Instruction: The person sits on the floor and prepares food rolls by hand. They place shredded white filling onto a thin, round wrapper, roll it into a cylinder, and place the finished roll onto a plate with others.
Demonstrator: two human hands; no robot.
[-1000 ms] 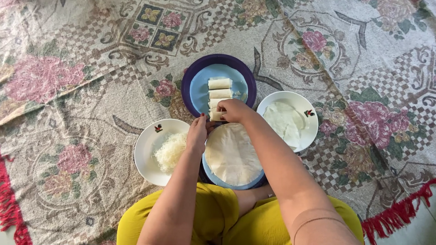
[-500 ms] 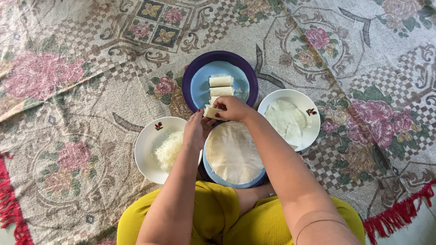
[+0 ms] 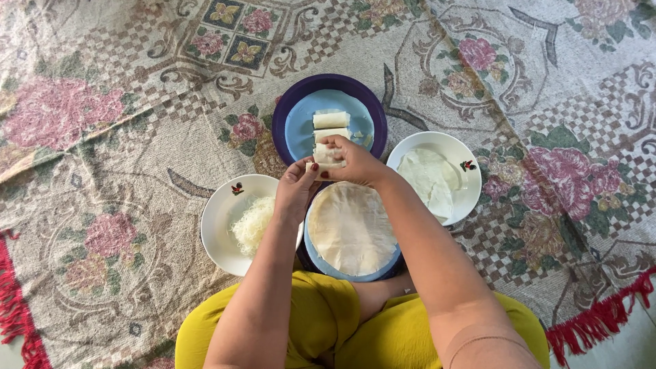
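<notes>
Two hands meet at the centre of the view, above a ring of dishes on a flowered rug (image 3: 102,137). Nearest the person, at 6 o'clock, a blue plate (image 3: 314,263) carries one round thin pastry sheet (image 3: 352,229); its near edge lies just beside the yellow-clad knees. At 9 o'clock from it one white plate (image 3: 219,229) holds a heap of shredded white cheese (image 3: 253,224), and at 2 o'clock a second white plate (image 3: 459,154) holds folded pale sheets (image 3: 427,179). The three plates lie close together, nearly rim to rim, while bare rug spreads wide to 9, 12 and 3 o'clock, out to the red fringe at the lower corners.

The left hand (image 3: 298,188) and right hand (image 3: 354,162) both pinch one pale roll (image 3: 324,161) between thumb and fingertips, fingers clamped on its two ends, above the near rim of the purple plate (image 3: 290,106).

Farthest, at 12 o'clock, that purple plate with a light blue centre holds two finished rolls (image 3: 331,120) side by side, with a third seemingly just beneath the held one, partly hidden by the fingers.
</notes>
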